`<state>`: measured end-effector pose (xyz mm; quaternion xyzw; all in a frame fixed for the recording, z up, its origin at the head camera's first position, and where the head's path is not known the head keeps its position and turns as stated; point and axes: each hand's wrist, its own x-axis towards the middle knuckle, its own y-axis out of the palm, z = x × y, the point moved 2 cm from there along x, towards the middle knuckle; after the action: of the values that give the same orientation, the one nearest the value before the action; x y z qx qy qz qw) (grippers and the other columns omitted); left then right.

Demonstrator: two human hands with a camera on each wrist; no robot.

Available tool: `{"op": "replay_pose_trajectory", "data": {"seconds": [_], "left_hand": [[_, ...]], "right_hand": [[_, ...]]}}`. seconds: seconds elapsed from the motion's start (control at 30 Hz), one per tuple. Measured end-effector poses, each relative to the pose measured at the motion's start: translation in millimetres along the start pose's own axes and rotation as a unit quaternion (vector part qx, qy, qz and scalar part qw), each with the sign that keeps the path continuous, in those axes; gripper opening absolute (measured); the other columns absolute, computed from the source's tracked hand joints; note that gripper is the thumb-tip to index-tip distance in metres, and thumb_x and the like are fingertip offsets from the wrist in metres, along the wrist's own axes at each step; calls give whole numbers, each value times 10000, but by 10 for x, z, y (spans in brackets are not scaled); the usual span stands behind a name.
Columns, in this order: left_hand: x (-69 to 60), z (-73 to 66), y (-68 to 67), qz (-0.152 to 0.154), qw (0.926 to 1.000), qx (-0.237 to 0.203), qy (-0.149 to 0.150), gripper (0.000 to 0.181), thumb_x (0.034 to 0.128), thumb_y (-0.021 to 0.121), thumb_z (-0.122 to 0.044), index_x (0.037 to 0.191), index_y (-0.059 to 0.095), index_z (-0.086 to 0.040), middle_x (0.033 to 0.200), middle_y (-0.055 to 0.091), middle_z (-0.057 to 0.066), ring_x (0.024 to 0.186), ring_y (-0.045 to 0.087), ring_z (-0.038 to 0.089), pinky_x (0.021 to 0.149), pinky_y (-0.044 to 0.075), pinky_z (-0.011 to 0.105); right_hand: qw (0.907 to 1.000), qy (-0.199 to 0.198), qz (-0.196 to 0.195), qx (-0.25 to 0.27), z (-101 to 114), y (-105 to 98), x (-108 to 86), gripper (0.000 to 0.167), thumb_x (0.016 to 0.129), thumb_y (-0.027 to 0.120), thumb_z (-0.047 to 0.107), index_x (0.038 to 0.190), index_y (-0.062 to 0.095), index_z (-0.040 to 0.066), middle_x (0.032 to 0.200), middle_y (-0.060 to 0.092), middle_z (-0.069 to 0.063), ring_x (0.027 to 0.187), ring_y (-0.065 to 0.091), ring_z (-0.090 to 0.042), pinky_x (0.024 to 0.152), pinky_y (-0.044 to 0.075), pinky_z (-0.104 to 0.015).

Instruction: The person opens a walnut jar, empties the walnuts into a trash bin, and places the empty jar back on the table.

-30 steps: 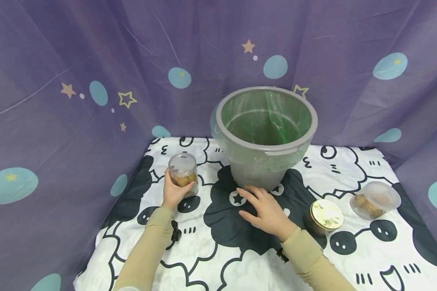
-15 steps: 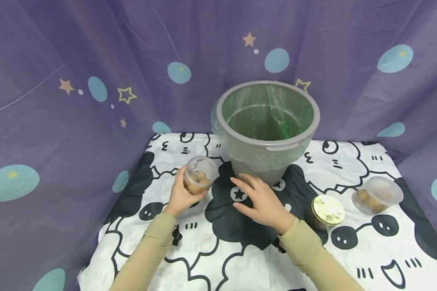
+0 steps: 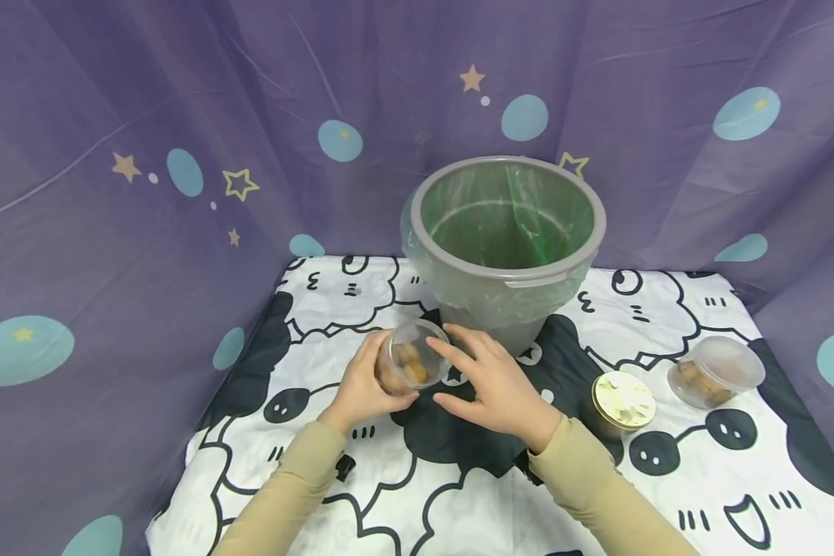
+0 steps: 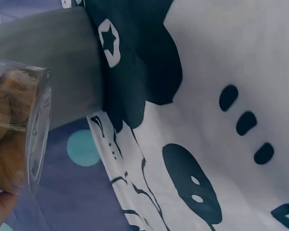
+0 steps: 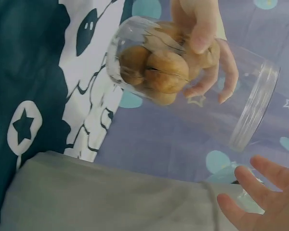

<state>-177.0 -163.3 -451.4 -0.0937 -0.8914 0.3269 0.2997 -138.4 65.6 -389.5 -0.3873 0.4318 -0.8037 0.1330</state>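
A clear plastic jar (image 3: 398, 340) stands tilted off the cloth in the head view, its top towards the right hand. Inside lie several brown round nuts (image 5: 166, 72) that look like walnuts, gathered at the jar's base. My left hand (image 3: 364, 390) grips the jar round its side, and its curled fingers show through the clear wall in the right wrist view. Close to the jar's ridged top, my right hand (image 3: 493, 386) has spread fingers and holds nothing; whether a fingertip touches the rim I cannot tell. Only a fingertip of the left hand appears in the left wrist view.
A grey bin (image 3: 489, 316) with a green liner (image 3: 528, 220) stands just behind the hands. To the right are a dark jar with a gold lid (image 3: 624, 400) and a translucent tub (image 3: 716, 372) with brown contents. A patterned cloth (image 3: 361, 494) covers the surface.
My left hand has lifted the jar and brought it rightwards, tilting its top towards the right hand. The right hand has shifted slightly left, fingers still spread.
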Motion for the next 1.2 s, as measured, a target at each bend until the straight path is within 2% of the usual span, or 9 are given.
{"op": "replay_pose_trajectory", "data": {"seconds": [0.27, 0.6, 0.73, 0.8, 0.93, 1.07, 1.2], "left_hand": [[-10, -140, -9, 241, 9977, 396, 496, 948, 561, 898, -284, 1354, 403, -122, 1216, 502, 69, 1053, 527, 200, 896, 496, 399], [29, -258, 0, 285, 9937, 538, 940, 903, 562, 871, -317, 1328, 442, -105, 1233, 500, 62, 1067, 547, 204, 899, 501, 380], [47, -300, 27, 372, 9927, 560, 1004, 903, 557, 873, -316, 1320, 443, -98, 1236, 488, 72, 1059, 551, 213, 876, 515, 386], [47, -319, 45, 430, 9929, 585, 946, 904, 554, 874, -315, 1321, 442, -109, 1239, 483, 73, 1060, 554, 212, 872, 519, 387], [29, -337, 90, 480, 9924, 694, 896, 929, 549, 877, -320, 1337, 429, -115, 1242, 477, 91, 1048, 564, 225, 849, 530, 392], [30, -348, 131, 470, 9906, 849, 963, 946, 551, 877, -341, 1343, 421, -95, 1227, 482, 103, 1025, 569, 227, 826, 536, 386], [57, -354, 167, 411, 9884, 971, 1091, 941, 564, 867, -368, 1340, 425, -72, 1233, 503, 101, 1062, 558, 235, 867, 517, 396]], "right_hand": [[9998, -182, -72, -82, 54, -44, 25, 679, 903, 360, 642, 1435, 398, 220, 1428, 397, -144, 1236, 457, -309, 950, 439, -526], [9998, -152, 3, -161, 31, -72, 10, 724, 865, 403, 674, 1441, 379, 236, 1433, 384, -166, 1244, 444, -325, 941, 445, -537], [9997, -160, -5, -196, -1, -83, -10, 779, 816, 539, 667, 1443, 371, 235, 1439, 372, -171, 1250, 437, -337, 930, 456, -530], [9996, -143, -31, -231, -7, -88, -19, 818, 779, 617, 649, 1440, 376, 233, 1438, 373, -175, 1246, 442, -339, 912, 474, -519], [9993, 40, -69, -378, -9, -93, -45, 897, 705, 723, 616, 1442, 384, 232, 1435, 373, -179, 1208, 477, -346, 805, 531, -473], [9981, 281, -101, -548, -17, -95, -62, 953, 661, 763, 604, 1448, 379, 226, 1425, 375, -188, 1148, 521, -358, 699, 555, -431], [9973, 408, -117, -600, -27, -97, -65, 964, 656, 760, 615, 1452, 373, 232, 1425, 370, -192, 1129, 536, -364, 697, 556, -430]]}}
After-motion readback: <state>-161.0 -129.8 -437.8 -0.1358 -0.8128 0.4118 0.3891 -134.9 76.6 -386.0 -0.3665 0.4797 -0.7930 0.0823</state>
